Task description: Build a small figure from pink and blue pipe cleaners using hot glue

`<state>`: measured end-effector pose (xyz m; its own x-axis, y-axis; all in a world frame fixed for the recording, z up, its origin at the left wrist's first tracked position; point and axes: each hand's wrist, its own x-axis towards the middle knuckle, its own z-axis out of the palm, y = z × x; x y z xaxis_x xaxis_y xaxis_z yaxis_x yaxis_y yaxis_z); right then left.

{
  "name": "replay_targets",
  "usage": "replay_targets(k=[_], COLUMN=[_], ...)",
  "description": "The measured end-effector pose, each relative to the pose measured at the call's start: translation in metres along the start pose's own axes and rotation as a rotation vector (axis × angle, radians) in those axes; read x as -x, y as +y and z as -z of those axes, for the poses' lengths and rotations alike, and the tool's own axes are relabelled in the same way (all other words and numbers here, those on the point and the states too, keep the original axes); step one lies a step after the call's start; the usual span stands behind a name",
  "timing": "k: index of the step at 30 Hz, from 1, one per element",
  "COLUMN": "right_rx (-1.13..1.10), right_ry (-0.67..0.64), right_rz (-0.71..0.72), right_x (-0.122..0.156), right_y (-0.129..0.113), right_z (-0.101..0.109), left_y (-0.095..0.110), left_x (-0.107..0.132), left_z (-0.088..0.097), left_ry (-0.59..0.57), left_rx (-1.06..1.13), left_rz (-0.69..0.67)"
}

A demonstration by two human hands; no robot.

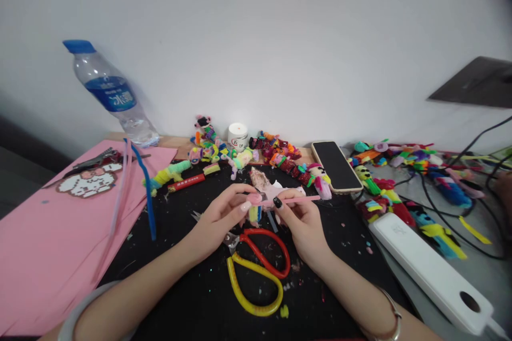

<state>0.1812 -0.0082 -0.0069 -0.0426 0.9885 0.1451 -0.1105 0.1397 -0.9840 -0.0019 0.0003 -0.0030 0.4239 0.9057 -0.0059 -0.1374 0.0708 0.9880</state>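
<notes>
A pink pipe cleaner [298, 200] stretches between my hands above the black mat, and its left end is wound into a small flat coil. My left hand [222, 218] pinches the coil between thumb and fingers. With thumb and a dark-nailed finger, my right hand [304, 224] grips the strip just right of the coil, its free end pointing right. Below the hands lie scissors [260, 310] with one red and one yellow handle, blades partly under my left hand. Behind my fingers is a pale pink fuzzy piece [260, 178], partly hidden.
Colourful pipe-cleaner figures [286, 165] line the back, with more on the right among black cables. A phone [336, 165], a white power strip [432, 272], a small white jar [238, 137] and a water bottle [112, 93] stand or lie around. Blue strip [149, 197] and pink sheets [52, 256] are left.
</notes>
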Motion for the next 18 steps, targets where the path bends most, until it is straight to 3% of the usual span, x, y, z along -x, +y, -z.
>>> replay_targets(k=[10, 18], right_rx=[-0.015, -0.002], right_ry=[0.016, 0.016], right_rz=[-0.02, -0.039], right_x=[0.001, 0.0002], right_y=[0.001, 0.001], right_z=[0.0003, 0.0002], left_y=[-0.0027, -0.0002], left_x=[-0.0027, -0.0023], left_z=[-0.0004, -0.0017], left_ry=[-0.043, -0.054], left_rx=[0.066, 0.111], left_rz=[-0.047, 0.069])
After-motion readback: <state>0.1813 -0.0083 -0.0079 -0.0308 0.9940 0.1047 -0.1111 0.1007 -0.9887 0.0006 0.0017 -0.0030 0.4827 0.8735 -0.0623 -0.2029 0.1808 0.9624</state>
